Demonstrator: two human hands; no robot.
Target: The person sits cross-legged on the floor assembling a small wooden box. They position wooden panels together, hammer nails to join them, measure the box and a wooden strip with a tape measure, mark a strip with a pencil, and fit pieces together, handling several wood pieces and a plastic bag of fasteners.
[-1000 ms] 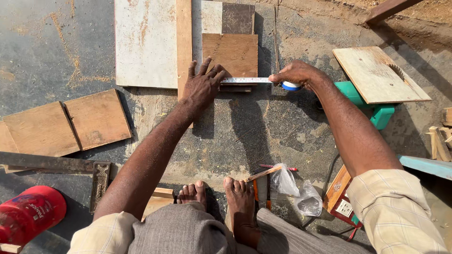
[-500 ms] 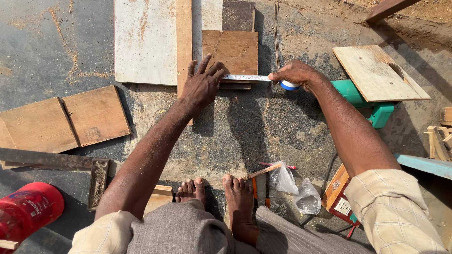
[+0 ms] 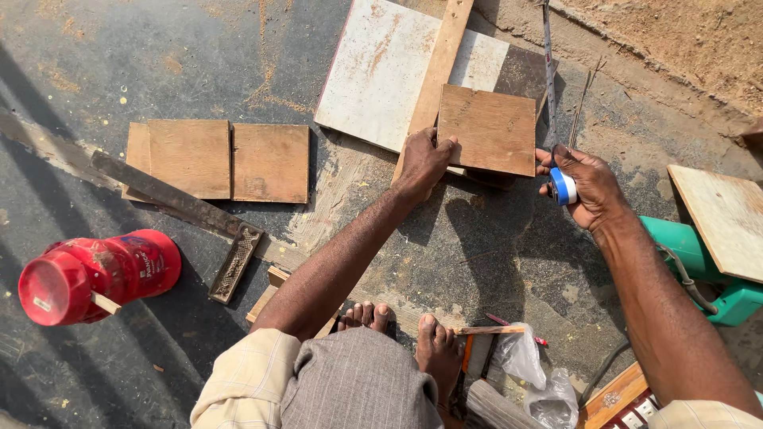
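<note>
My left hand [image 3: 424, 160] grips the near left corner of a square brown plywood piece [image 3: 488, 129] that lies on the ground over a long wooden strip [image 3: 439, 63]. My right hand [image 3: 584, 184] holds a blue and white tape measure [image 3: 563, 186] just right of the piece. Its metal blade [image 3: 548, 56] runs up away from me along the right side of the plywood. A large pale board [image 3: 385, 75] lies under the strip and the plywood.
Two brown plywood squares [image 3: 218, 159] lie at the left, with a try square [image 3: 179, 206] across them. A red plastic jar [image 3: 91, 276] rests on its side. A green machine [image 3: 703, 266] carries a pale board [image 3: 723, 218] at right. Plastic bags [image 3: 534, 373] sit by my feet.
The tape blade lay across the near edge of the plywood piece before; now it runs up its right side. My left hand shifted from pressing the tape to gripping the piece's corner.
</note>
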